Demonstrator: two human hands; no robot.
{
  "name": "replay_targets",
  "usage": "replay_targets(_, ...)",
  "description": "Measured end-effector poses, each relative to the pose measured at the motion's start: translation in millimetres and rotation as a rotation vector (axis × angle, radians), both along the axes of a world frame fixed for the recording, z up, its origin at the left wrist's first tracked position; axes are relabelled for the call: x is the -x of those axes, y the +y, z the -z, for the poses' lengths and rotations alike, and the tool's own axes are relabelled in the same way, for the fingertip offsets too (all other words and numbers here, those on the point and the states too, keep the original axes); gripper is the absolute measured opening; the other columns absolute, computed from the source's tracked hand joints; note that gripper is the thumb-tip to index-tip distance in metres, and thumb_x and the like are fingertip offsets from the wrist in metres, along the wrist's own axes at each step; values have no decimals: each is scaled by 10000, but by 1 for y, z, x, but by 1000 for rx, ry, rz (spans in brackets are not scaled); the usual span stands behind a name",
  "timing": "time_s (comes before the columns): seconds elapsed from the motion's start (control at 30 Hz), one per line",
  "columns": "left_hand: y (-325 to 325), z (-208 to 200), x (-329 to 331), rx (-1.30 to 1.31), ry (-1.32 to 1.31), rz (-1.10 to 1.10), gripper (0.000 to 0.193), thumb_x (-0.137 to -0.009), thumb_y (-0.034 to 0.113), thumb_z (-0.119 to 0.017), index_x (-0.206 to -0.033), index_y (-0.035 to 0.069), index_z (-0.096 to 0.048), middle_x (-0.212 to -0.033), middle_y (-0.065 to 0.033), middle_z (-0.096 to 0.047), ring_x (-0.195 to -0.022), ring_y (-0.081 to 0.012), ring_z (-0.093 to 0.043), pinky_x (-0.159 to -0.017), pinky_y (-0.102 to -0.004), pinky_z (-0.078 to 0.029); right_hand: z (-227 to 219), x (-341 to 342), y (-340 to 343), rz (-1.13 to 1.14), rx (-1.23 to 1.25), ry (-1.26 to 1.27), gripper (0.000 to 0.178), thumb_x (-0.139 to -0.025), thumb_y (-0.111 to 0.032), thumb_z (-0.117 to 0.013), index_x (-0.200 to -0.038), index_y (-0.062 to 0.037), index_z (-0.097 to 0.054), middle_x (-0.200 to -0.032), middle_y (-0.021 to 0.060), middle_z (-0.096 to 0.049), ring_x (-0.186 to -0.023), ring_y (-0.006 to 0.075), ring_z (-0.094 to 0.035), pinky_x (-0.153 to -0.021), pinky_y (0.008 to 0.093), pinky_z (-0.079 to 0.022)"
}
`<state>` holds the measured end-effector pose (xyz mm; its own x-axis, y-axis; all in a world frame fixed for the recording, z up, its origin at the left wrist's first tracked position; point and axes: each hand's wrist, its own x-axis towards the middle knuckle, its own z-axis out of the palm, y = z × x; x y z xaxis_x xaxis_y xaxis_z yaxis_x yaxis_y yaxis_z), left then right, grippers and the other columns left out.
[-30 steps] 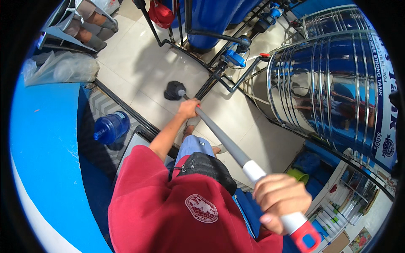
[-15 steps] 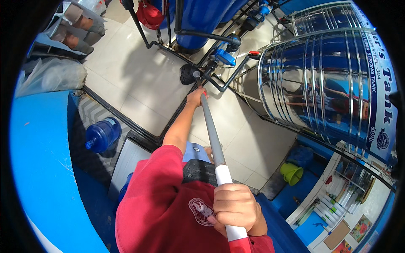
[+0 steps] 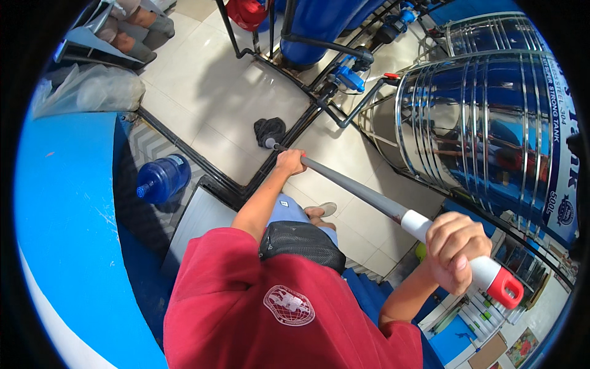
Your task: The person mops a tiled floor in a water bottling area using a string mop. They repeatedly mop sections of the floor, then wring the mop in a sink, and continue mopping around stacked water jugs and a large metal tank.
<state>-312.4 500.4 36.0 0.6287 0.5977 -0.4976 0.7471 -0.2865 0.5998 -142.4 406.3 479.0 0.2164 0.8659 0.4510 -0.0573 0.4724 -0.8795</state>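
— Hands?
— Left hand [image 3: 290,161] wrapped round the mop pole [image 3: 362,192] low down; right hand [image 3: 453,251] clenched on the white grip near the red end cap.
— Mop head [image 3: 269,130]?
— Down on the floor tiles [image 3: 203,80], beside the black pipe frame [image 3: 319,104].
— Progress?
— Probably midway: tiles glossy near the head, no telling wet from dry elsewhere.

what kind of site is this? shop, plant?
Probably a small water refill or purification shop. Signs: a big ribbed stainless steel tank, blue filter vessels on black piping with valves, and a blue water jug lying on the tiled floor.
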Motion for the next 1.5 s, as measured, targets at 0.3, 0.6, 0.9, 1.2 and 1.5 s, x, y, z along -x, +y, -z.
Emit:
replay_targets(0.3,-21,1,77,126,166,-24,309,-705,196,-674,-1007,131,-679,-1010,-165,-681,-979,-349,-645,-850,-440,-516,31,20,36,77,115,318,187,-841,-9,-454,-681,-85,-393,-467,-4,-391,-366,101,-331,-381,273,-301)
replay_targets(0.6,4,14,-2,84,-107,-91,315,-655,119,-700,-961,168,-642,-990,-104,-673,-984,-335,-627,-832,-432,-505,-5,18,33,191,14,88,184,-849,-39,-471,-698,-85,-377,-449,12,-436,-320,110,-387,-363,266,-350)
replay_targets(0.9,68,18,-106,12,-254,-309,204,-790,285,-672,-930,143,-631,-911,-130,-679,-868,-356,-645,-768,-433,-499,-19,16,77,80,-23,-232,187,-918,-137,-495,-767,-76,-403,-511,12,-456,-352,109,-407,-391,282,-382)
replay_targets(1.2,94,-29,-151,74,-335,-982,364,-841,462,-602,-1018,145,-590,-993,-125,-664,-951,-374,-614,-827,-467,-485,15,32,153,296,-117,-18,223,-966,-103,-484,-763,-63,-399,-527,16,-404,-428,83,-330,-406,244,-310)
replay_targets(1.5,107,-34,-71,-197,-131,-539,319,-826,422,-602,-886,122,-692,-860,-182,-682,-852,-388,-651,-765,-475,-511,13,41,202,85,306,171,400,-834,-36,-683,-557,-102,-401,-524,-37,-440,-445,50,-394,-402,229,-284)
